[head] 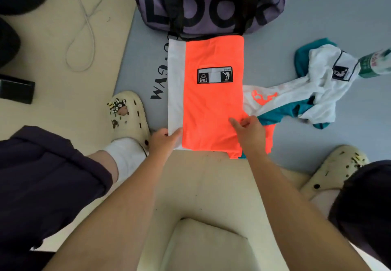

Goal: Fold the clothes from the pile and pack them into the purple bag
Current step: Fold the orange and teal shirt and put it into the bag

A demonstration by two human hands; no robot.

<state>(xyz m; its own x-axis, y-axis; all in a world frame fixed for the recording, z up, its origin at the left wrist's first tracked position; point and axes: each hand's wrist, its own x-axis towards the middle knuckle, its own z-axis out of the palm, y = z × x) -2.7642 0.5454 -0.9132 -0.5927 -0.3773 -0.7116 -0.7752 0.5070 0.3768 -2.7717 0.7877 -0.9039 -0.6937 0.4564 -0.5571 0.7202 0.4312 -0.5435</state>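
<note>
Both hands pinch the bottom edge of the bright orange and white cloth shirt [211, 93] in the middle: left hand [161, 140], right hand [250, 132]. It looks half folded. 1 messy white and teal shirt [317, 89] waits at right. Nothing looks packed yet in the big purple cloth bag [207, 2] up top.

left arm: bare forearm reaches forward from lower left toward the orange shirt [211, 97]
left hand [163, 140]: at shirt's near-left corner, fingers curled, pinching the white edge
right arm: bare forearm reaches forward from lower right
right hand [250, 132]: on shirt's near-right edge, thumb and fingers pinching orange fabric
wrists: both roughly straight, palms down
</note>
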